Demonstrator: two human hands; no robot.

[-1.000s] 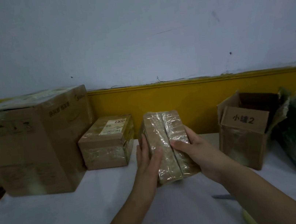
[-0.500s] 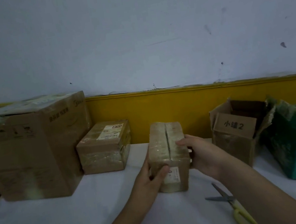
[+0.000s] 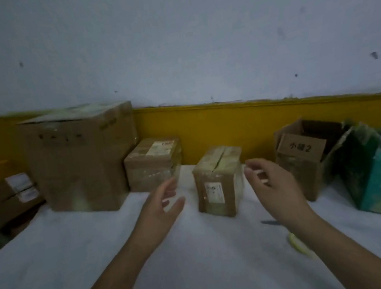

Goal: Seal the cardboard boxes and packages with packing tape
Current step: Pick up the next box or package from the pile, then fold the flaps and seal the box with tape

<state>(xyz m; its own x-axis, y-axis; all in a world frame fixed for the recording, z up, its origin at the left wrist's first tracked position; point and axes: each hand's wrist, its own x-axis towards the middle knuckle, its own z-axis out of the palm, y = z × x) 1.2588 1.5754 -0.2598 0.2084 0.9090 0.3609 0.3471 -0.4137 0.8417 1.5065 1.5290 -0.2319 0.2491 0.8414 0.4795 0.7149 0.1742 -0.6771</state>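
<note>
- You've let go: left hand (image 3: 161, 205) and right hand (image 3: 274, 186) hang spread, empty, either side of the small taped box (image 3: 218, 182)
- It stands on the tabletop (image 3: 78, 260), seemingly sealed; the open carton (image 3: 306, 151) at right likely comes next

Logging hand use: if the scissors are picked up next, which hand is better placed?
Right hand, probably: the scissors lie by its wrist; the left hand hovers on the small box's other side.
</note>
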